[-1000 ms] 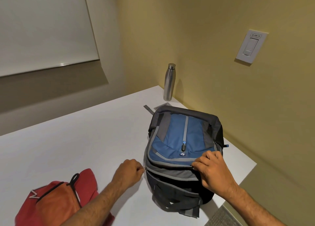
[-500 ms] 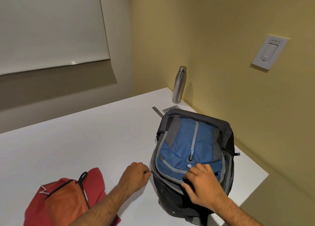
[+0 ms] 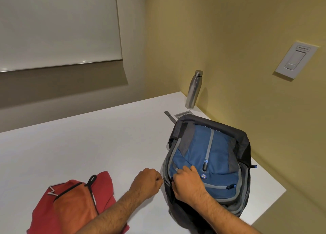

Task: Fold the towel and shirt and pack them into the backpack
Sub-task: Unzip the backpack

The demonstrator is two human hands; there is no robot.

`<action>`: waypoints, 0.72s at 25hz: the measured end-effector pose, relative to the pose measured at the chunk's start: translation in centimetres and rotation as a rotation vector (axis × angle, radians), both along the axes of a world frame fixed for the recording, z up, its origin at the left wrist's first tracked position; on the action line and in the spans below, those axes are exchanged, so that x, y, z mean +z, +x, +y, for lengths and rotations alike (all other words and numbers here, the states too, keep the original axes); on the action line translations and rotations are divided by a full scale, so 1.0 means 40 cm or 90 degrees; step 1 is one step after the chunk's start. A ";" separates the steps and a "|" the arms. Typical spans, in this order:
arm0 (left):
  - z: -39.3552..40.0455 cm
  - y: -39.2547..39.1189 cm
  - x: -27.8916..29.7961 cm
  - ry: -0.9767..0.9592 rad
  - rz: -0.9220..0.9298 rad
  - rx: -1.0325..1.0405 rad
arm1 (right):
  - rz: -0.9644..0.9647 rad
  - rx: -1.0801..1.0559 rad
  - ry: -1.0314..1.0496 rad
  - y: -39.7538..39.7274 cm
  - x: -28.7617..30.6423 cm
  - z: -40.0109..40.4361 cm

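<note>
Backpack (image 3: pixel 210 165) lies flat on the worktop (image 3: pixel 88 145) at 3 o'clock of frame centre, blue front panel up, long axis running 6 to 12, top end toward you. Folded red and orange cloth pile (image 3: pixel 74 203) sits at 7 o'clock, well apart from the bag and not yet packed. Can't tell which piece is towel and which is shirt.

Your left hand (image 3: pixel 147 182) is just beside the bag's left edge, fingers curled in a pinch grip on what looks like a small zipper pull (image 3: pixel 163 179). Your right hand (image 3: pixel 189 184) sits on the bag at its near-left corner, fingers curled down on the fabric by the zipper line, apparently bracing it.

Key relation: the pull is at 3 o'clock from your left hand, at the bag's left edge, and the zipper track runs up toward 12 along that edge. My read: you're opening the main compartment, and the left hand is the nearer one to the cloth.

Hidden: the pull itself is tiny, the right fingertips are tucked under, and no opening is visible, so I can't tell how far it's unzipped. The pile's lower edge is cut off by the frame.
</note>
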State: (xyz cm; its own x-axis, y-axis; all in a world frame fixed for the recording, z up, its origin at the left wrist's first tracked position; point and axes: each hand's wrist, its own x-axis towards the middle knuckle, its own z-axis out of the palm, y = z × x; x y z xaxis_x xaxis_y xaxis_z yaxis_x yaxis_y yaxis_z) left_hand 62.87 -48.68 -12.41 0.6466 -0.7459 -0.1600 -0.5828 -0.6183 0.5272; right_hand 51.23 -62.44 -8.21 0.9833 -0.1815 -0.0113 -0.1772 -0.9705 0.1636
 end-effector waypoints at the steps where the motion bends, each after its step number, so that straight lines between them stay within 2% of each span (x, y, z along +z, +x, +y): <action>1: -0.002 0.003 -0.001 -0.003 0.000 0.000 | -0.001 0.010 -0.005 0.000 0.001 0.001; 12: -0.045 0.061 0.007 0.017 -0.020 -0.010 | -0.188 -0.009 0.026 -0.013 0.093 -0.049; 18: -0.119 0.128 0.021 0.058 -0.083 -0.030 | -0.233 -0.013 0.036 -0.018 0.124 -0.077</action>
